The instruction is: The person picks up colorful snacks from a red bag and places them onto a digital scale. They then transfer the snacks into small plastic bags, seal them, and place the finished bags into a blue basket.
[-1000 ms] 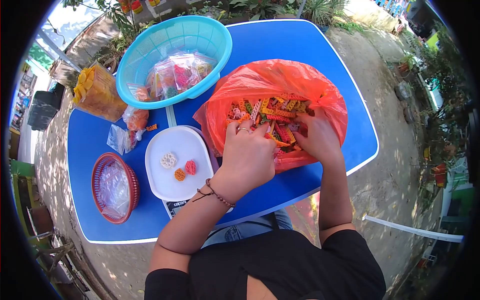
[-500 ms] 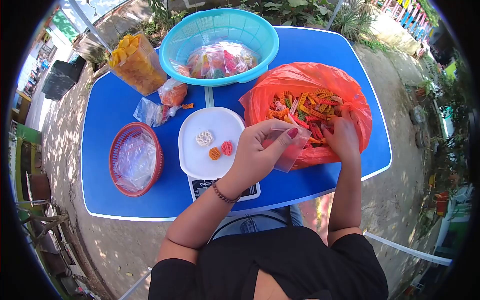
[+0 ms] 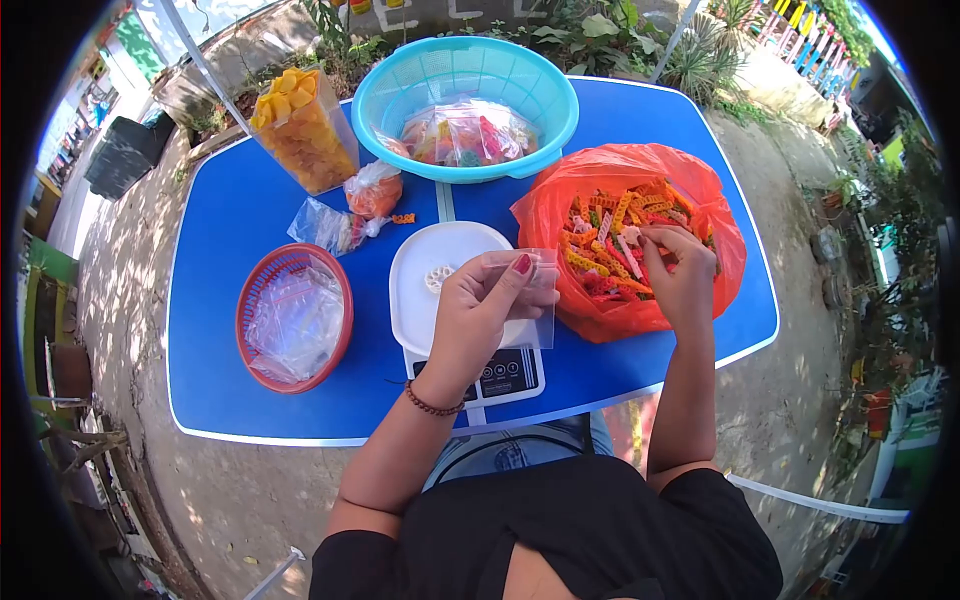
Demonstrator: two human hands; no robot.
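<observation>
My left hand [image 3: 482, 308] pinches a small clear plastic zip bag [image 3: 542, 322] and holds it above the right side of the kitchen scale's white tray [image 3: 415, 312]. A white lacy snack piece [image 3: 436, 279] shows on that tray; the rest of the tray is hidden behind my hand. My right hand [image 3: 688, 275] is over the open red plastic bag [image 3: 590, 312], its thumb and fingers closed at a pale pink snack piece [image 3: 630, 237]. Ridged orange, red, yellow and green snack pieces [image 3: 590, 262] fill the red bag.
A red basket [image 3: 342, 345] of clear bags stands at the left of the blue table [image 3: 210, 365]. Behind are a turquoise basin [image 3: 568, 120] with filled packets, a tall bag of yellow chips [image 3: 310, 140], a tied orange bag [image 3: 375, 190] and a clear bag [image 3: 325, 228].
My left hand and the zip bag have moved left, away from the red bag to over the scale. My right hand has risen out of the pile, its fingers now pinched. The view has shifted slightly.
</observation>
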